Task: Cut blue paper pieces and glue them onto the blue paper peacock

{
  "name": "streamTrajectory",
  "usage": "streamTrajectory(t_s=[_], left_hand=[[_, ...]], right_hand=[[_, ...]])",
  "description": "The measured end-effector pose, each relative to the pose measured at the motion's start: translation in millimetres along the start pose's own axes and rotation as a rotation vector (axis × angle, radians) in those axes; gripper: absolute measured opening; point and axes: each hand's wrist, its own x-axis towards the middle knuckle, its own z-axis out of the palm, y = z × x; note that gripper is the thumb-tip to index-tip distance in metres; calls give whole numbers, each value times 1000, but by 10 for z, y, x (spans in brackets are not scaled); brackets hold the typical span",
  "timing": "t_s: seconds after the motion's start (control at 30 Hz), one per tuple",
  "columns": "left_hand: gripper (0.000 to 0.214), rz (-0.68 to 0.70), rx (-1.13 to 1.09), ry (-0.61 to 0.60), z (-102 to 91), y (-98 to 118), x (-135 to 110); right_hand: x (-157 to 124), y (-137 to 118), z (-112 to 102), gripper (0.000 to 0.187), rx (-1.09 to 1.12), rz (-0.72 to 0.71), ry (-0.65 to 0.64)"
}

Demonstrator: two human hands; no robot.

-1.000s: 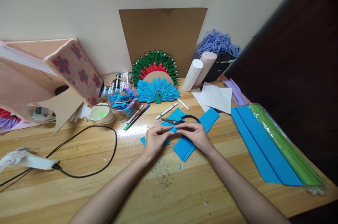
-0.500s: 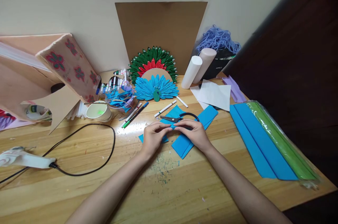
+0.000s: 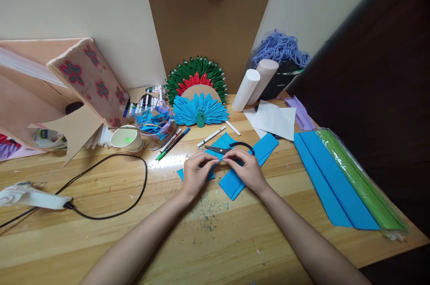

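Over the middle of the table, my left hand (image 3: 196, 172) and my right hand (image 3: 247, 168) meet fingertip to fingertip. Both pinch a small piece of blue crepe paper (image 3: 220, 161), mostly hidden by the fingers. Just beyond them, a pair of scissors (image 3: 225, 150) with black handles rests on blue paper strips. One folded blue strip (image 3: 231, 185) lies partly under my right hand, and a blue scrap (image 3: 180, 173) shows beside my left hand. Farther back stands a peacock craft with a blue paper fan (image 3: 200, 112) below green and red petals.
A white glue gun (image 3: 40, 197) with a looping black cord (image 3: 146, 177) lies at the left. Behind it are a paper cup (image 3: 126, 142) and a bowl of blue scraps (image 3: 152, 124). Several markers (image 3: 173, 143) lie midway. Blue and green paper packs (image 3: 342, 186) line the right edge.
The hands keep their pinch, with the fingertips shifting very slightly. The whole view has tilted a little; nothing on the table has visibly been moved.
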Motion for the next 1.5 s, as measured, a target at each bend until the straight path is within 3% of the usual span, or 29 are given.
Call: streamTrajectory(t_s=[0.27, 0.63, 0.83, 1.23, 1.5], left_hand=[[14, -145, -86, 45, 7, -54, 9], [13, -72, 0, 48, 5, -32, -17], [15, -103, -64, 15, 18, -5, -25], [20, -177, -156, -87, 44, -28, -26], [13, -3, -77, -67, 15, -19, 0]], right_hand=[[-1, 56, -15, 11, 20, 74, 53], [-2, 46, -82, 8, -120, -34, 28], [4, 8, -45, 14, 82, 99, -40], [-3, 71, -11, 15, 216, 204, -71], [14, 31, -15, 15, 259, 225, -40]])
